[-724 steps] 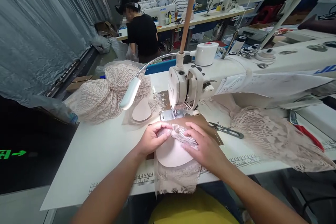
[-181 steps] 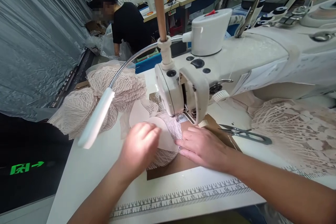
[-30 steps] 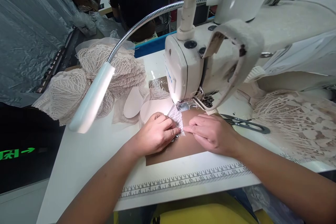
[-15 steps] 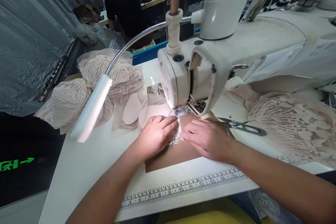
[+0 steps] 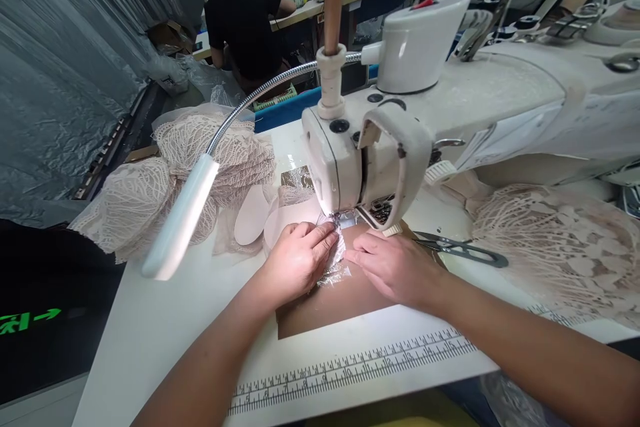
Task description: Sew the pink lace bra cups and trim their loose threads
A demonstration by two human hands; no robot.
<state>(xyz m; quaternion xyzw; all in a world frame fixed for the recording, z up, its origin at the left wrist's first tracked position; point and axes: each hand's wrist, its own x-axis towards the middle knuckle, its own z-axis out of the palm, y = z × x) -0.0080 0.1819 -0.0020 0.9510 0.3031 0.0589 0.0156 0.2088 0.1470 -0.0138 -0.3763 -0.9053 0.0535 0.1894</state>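
Note:
A white sewing machine (image 5: 400, 127) stands on the white table (image 5: 165, 320). Under its needle lies a small lace piece with a pale foam cup (image 5: 336, 253), on a brown sheet (image 5: 340, 300). My left hand (image 5: 296, 260) presses down on the lace with fingers curled together. My right hand (image 5: 395, 265) lies beside it on the brown sheet, fingertips pinching the lace edge just in front of the presser foot.
A gooseneck lamp (image 5: 180, 217) hangs over the table's left. Behind it sit bundled lace pieces (image 5: 165, 180) and loose foam cups (image 5: 253, 213). Scissors (image 5: 460, 250) lie right of the machine, with more lace (image 5: 555, 240) beyond. A person in black (image 5: 240, 20) works at another table.
Over the last second the lace piece has fed further under the needle and both hands have crept towards the presser foot. My view has lifted a little.

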